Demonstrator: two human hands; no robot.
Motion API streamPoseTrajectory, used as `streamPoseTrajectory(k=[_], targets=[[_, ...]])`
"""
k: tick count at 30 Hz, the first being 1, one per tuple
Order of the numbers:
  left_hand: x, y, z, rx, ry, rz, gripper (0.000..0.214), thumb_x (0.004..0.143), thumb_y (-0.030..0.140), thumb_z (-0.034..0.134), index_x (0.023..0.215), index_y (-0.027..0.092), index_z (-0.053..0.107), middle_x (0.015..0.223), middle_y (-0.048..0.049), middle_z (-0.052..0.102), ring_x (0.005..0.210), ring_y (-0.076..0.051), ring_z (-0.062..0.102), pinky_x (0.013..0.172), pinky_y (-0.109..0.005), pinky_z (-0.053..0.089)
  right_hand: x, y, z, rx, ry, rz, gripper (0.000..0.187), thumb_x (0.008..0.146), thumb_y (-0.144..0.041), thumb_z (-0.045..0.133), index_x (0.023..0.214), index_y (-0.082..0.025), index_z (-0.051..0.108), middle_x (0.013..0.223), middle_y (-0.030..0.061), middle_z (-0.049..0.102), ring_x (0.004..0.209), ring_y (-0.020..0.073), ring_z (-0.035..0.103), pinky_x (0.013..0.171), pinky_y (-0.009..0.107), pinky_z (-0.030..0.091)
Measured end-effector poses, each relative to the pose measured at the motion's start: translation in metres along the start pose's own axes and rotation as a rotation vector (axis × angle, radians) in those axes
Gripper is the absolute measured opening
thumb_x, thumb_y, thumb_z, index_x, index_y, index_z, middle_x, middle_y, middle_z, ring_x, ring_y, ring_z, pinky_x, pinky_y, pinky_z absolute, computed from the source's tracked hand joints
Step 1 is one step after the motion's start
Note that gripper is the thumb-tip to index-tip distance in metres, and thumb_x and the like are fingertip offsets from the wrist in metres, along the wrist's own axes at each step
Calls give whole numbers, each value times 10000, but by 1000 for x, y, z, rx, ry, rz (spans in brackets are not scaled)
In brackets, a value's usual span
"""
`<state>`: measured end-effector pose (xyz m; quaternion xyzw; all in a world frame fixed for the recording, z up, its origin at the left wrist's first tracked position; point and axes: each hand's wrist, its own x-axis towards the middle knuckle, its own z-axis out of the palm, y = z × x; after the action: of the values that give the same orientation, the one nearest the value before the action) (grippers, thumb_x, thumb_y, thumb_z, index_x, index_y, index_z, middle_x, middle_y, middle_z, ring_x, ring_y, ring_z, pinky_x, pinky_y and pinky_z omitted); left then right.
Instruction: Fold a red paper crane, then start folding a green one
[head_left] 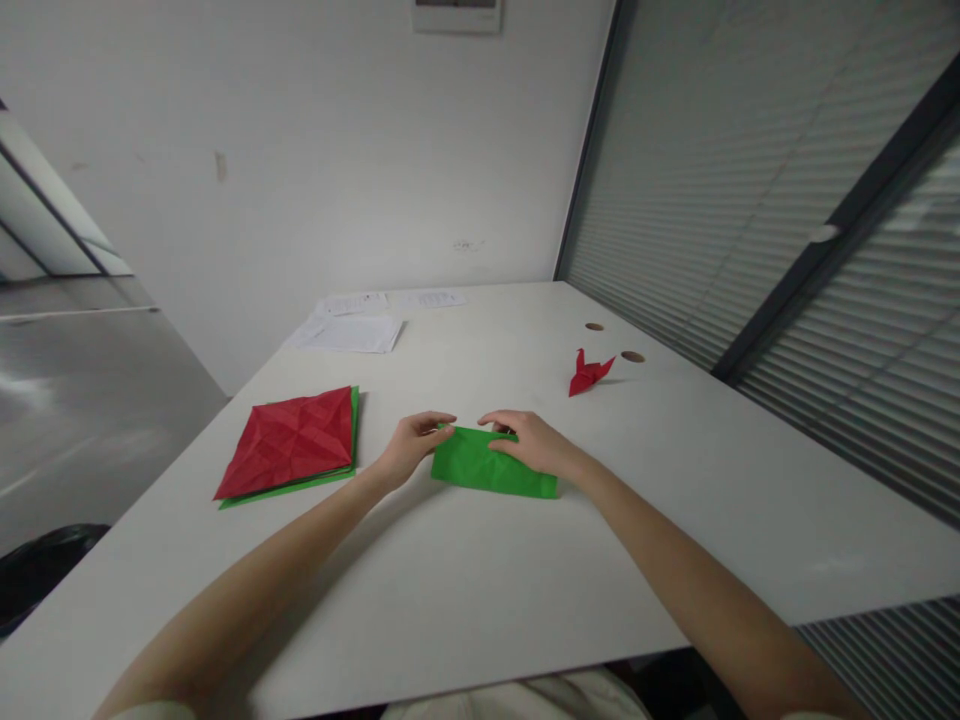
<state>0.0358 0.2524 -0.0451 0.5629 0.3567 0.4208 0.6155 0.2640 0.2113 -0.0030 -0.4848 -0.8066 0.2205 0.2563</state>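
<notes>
A green sheet of paper point(480, 468), folded into a rectangle, lies flat on the white table point(465, 590) in front of me. My left hand point(411, 446) pinches its far left corner with the fingers curled together. My right hand point(529, 442) rests on the sheet's far right part, fingers bent and pressing along the top edge.
A stack of creased red paper point(291, 440) on green sheets lies to the left. A small folded red paper figure point(588, 373) stands at the right, near two round holes point(631, 356) in the tabletop. White printed sheets point(351, 330) lie at the far end by the wall.
</notes>
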Motion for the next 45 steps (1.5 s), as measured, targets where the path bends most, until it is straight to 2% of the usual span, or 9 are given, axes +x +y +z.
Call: streamPoseTrajectory(k=[4,8,10,13,18,22,28,38,45], targets=[[-1,7,6,-35,129,111,403,588,464,830,776,127,711,732,-48,695,661,-154,611,632,-284,483,14,-17,-10,-91,-96,-18,283,798,-217,666,1081,-211,683,890,41,713,776,180,631,723,282,447],[-6,17,11,6,216,216,343,613,427,819,770,138,721,751,-46,703,686,-155,613,654,-280,481,29,-38,-15,-33,-65,-73,155,842,-303,630,906,-191,716,848,33,717,754,165,626,691,264,430],[-10,23,12,-14,229,257,352,615,384,827,859,152,726,775,-32,702,696,-141,610,657,-262,477,34,-46,-16,14,-30,-105,150,859,-277,598,833,-186,715,773,15,703,701,143,611,664,251,419],[-13,30,14,-88,211,245,432,605,344,843,980,177,711,775,-8,691,674,-123,603,623,-233,464,37,-52,-19,59,22,-119,156,852,-262,594,794,-178,712,720,7,686,667,135,600,647,247,413],[-15,32,15,-136,242,209,289,620,395,828,743,154,725,722,-25,704,629,-121,603,601,-229,463,34,-50,-22,130,60,-97,136,833,-240,602,787,-163,705,737,21,688,689,141,610,657,252,434],[-18,34,21,-122,294,233,288,587,398,840,721,163,739,708,-29,715,621,-128,608,599,-236,464,32,-54,-18,184,78,-82,109,815,-247,629,809,-166,701,755,22,695,687,143,616,651,256,454],[-24,39,29,-88,290,285,245,609,363,832,739,171,753,736,-39,729,652,-138,627,633,-246,481,32,-66,-15,249,195,-130,83,807,-234,650,778,-173,699,768,21,694,699,134,611,646,247,458],[-26,41,30,-72,309,319,244,665,393,799,743,167,750,733,-46,727,639,-139,628,606,-240,486,30,-69,-16,309,182,-123,64,787,-202,644,757,-162,684,747,17,682,688,134,607,663,264,471],[-29,45,33,14,356,354,258,632,405,806,695,162,747,695,-50,724,628,-153,628,596,-253,495,31,-72,-10,351,225,-137,88,790,-236,632,761,-163,673,744,17,673,690,137,604,661,268,477]])
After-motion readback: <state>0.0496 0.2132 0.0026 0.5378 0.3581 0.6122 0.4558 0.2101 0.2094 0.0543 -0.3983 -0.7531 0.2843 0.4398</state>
